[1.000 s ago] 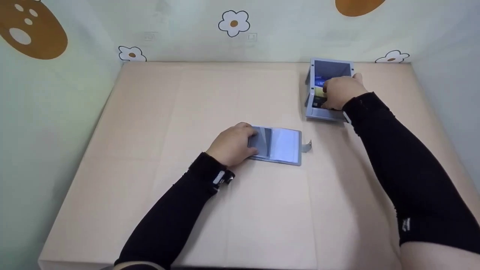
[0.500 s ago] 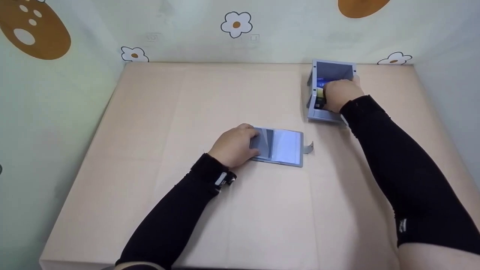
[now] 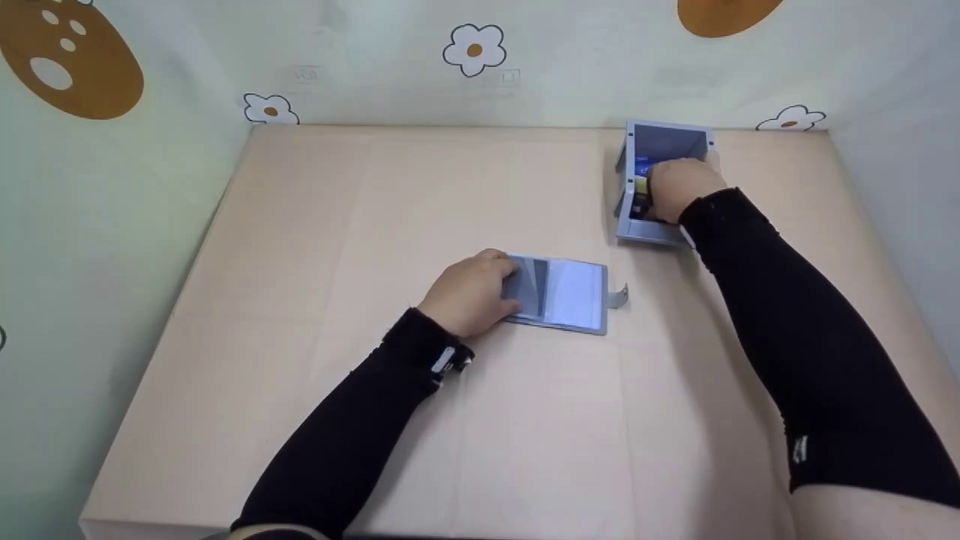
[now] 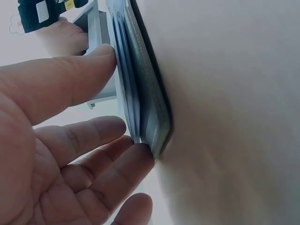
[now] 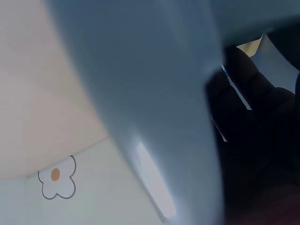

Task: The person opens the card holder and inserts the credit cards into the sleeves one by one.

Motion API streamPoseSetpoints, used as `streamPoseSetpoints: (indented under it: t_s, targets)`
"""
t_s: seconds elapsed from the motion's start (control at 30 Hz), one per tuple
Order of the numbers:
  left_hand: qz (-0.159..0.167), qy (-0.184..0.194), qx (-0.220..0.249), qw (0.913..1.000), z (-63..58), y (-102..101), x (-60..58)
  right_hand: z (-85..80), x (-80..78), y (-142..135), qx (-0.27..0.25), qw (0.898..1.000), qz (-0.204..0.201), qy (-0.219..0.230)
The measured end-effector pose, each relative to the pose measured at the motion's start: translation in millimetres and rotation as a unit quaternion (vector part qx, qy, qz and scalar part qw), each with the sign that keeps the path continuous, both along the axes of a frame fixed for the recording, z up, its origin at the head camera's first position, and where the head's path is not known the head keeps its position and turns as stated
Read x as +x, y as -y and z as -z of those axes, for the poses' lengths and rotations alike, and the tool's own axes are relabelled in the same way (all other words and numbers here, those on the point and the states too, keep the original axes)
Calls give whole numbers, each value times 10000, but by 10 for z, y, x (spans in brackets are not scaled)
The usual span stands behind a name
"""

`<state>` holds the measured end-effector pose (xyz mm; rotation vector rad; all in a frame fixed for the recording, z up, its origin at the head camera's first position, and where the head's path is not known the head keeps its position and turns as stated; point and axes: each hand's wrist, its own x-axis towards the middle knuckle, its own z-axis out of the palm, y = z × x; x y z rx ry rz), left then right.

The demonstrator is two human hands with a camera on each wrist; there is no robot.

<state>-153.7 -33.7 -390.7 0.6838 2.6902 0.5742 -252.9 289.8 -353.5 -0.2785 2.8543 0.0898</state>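
Note:
An open grey card holder with clear sleeves lies on the table, its snap strap pointing right. My left hand holds its left side. In the left wrist view the thumb presses the stacked sleeves, and fingertips meet the cover's corner. My right hand reaches down into a grey-blue open bin at the back right. Blue, yellow and black cards or packets show beside it there. In the right wrist view the fingers are dark behind the bin's wall; I cannot tell whether they grip anything.
A beige cloth covers the table, with faint fold lines. Pale walls with flower drawings stand behind it and at both sides. The bin sits close to the back wall.
The right hand has sunk slightly and its fingers have drawn in within the bin. The left hand and card holder keep their place; the whole view has shifted a little.

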Motion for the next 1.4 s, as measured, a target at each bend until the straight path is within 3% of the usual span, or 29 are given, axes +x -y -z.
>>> streamPoseSetpoints:
  t_s: [0.43, 0.9, 1.4]
  targets:
    - [6, -24, -9, 10000, 0, 0, -1, 22, -37, -24, -135, 9998, 47, -127]
    - [89, -64, -69, 9999, -10, 3, -2, 28, -143, -30, -289, 9994, 68, 196]
    - [113, -108, -63, 9999, -13, 2, -3, 59, -117, -25, -489, 9985, 231, -88]
